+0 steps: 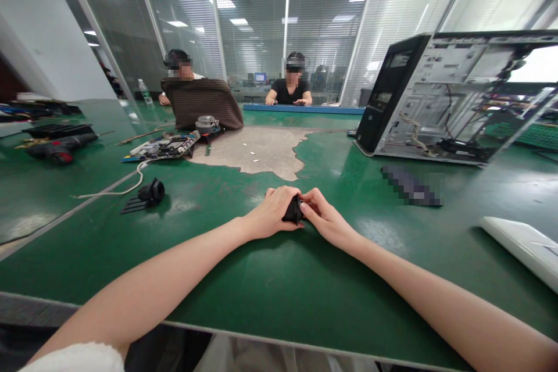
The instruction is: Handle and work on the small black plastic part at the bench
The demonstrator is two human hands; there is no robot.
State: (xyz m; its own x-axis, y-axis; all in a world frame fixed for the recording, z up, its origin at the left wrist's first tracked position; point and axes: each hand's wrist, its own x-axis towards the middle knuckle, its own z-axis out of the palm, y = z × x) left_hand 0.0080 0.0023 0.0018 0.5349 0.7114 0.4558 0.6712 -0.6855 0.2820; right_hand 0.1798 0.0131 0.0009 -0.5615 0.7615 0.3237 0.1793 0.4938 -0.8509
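Black part (293,210): between both hands, left of and nearer than the computer case (449,99).
Left hand (271,213): wrapped around it.
Right hand (325,218): fingertips pinching its right end.
Computer case: side already open.
Handwork: seemingly unfinished; part not yet set down.

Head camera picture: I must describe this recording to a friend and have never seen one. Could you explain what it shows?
There is no robot here: a person works bare-handed. The only picture comes from a camera worn on that person's head, looking forward and down. The left hand holds a small black part, and the right hand touches its right end. On the green table are a black fitting, a circuit board and, at the right, an opened computer case. Across it are two co-workers.
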